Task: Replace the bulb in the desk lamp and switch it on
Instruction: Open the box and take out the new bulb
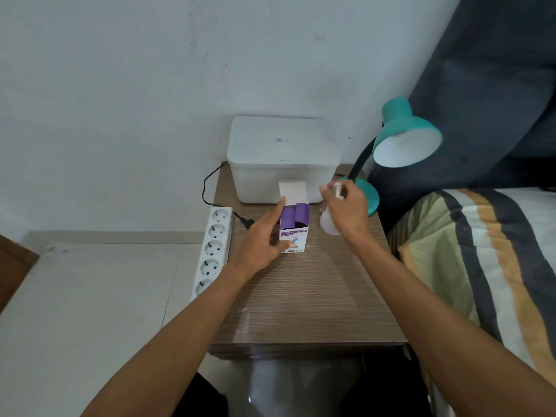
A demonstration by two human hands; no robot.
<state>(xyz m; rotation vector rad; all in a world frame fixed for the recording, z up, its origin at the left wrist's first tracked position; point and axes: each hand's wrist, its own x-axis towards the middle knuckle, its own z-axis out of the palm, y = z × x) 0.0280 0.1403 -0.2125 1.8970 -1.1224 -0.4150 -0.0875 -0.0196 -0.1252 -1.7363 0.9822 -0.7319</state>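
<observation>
A purple and white bulb box (pixel 294 228) stands on the wooden bedside table (pixel 304 296) with its top flap open. My left hand (pixel 264 239) grips the box from the left side. My right hand (pixel 349 209) is closed around a bulb whose metal screw base (pixel 337 189) points up. A white bulb globe (pixel 328 226) shows under that palm; I cannot tell if it is the same bulb. The teal desk lamp (pixel 407 139) stands at the table's back right, its shade tilted toward me. No bulb is visible in the shade.
A white lidded plastic container (pixel 282 158) sits against the wall behind the box. A white power strip (pixel 213 248) lies along the table's left edge, with a black plug (pixel 248 224) loose beside it. A bed with a striped blanket (pixel 481 266) borders the right.
</observation>
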